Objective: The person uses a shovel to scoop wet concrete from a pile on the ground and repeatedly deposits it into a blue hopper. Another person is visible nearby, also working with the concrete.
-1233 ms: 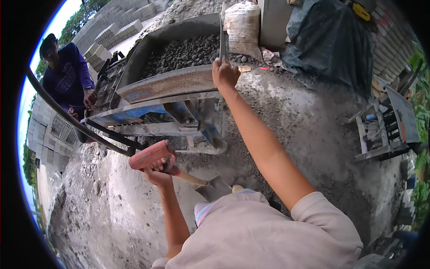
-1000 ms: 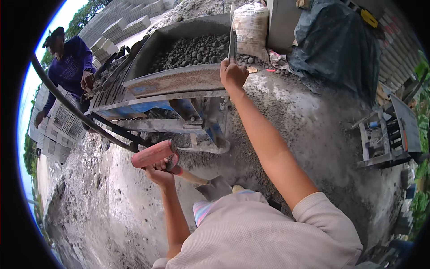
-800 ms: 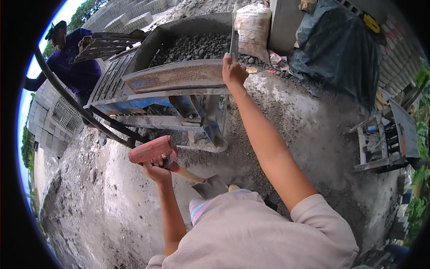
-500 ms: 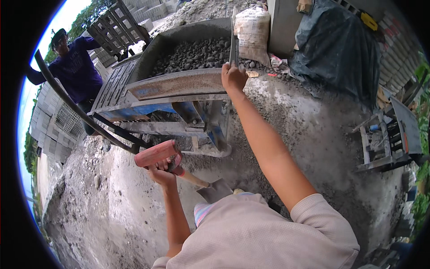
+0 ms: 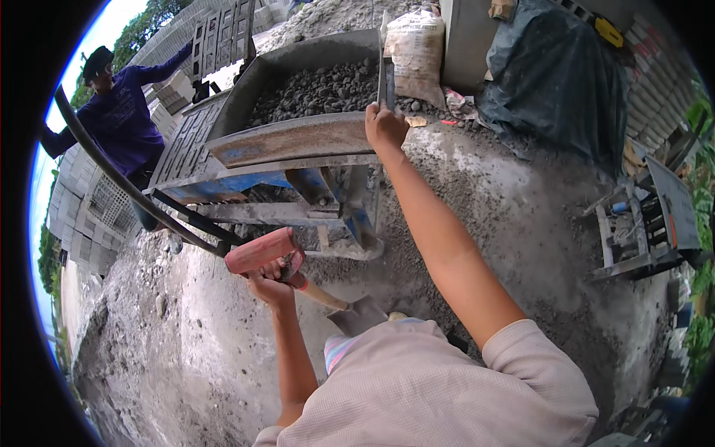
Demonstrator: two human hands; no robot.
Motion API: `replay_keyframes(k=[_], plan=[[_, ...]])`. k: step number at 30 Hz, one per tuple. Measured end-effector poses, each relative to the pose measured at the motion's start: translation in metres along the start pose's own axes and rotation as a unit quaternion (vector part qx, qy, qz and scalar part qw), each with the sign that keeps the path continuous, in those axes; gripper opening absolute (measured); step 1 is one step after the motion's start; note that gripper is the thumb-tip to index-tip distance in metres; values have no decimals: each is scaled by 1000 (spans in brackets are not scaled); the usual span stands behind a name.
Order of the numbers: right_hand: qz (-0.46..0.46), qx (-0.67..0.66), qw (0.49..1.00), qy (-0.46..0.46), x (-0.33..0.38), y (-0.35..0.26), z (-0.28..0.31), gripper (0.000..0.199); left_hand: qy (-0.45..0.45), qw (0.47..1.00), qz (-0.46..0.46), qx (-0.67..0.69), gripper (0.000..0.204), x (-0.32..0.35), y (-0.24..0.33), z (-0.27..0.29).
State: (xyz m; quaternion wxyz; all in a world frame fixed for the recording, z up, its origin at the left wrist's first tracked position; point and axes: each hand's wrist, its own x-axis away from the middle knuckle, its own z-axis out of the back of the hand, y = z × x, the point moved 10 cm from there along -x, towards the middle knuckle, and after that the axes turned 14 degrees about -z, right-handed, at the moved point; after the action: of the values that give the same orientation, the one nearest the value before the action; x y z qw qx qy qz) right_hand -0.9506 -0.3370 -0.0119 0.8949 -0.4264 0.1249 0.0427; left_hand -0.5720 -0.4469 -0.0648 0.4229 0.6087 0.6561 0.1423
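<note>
Both hands [image 5: 272, 287] on shovel grip [image 5: 262, 252], lever [image 5: 385, 71].

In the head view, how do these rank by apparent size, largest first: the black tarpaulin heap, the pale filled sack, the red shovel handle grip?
1. Black tarpaulin heap, clearly largest.
2. Pale filled sack.
3. Red shovel handle grip, held by the left hand; it appears about as long as the sack but narrower, and being nearer the camera makes this ranking unsure.

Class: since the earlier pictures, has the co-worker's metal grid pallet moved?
Yes. The metal grid pallet, earlier lying by the hopper, is now raised upright above its far left corner.
</note>
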Motion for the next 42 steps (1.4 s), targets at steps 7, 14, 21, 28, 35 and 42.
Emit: replay_keyframes(k=[7,14,21,28,35,42], plan=[[34,7,999,25,-10,4,4,41,17,1000,4,-3,33,7,6,3],[5,8,999,-46,-7,10,-7,46,4,999,1,40,33,5,0,-1],[-12,21,997,-69,-4,4,-3,47,2,999,29,42,31,9,-1,-4],[-91,9,995,-32,9,7,18,61,-54,997,47,39,28,11,2,-7],[354,-160,793,-469,272,-115,103,54,-120,980,147,61,9,23,1,-7],[326,10,919,-221,368,-134,138,30,-358,927,98,-44,57,76,47,79]])
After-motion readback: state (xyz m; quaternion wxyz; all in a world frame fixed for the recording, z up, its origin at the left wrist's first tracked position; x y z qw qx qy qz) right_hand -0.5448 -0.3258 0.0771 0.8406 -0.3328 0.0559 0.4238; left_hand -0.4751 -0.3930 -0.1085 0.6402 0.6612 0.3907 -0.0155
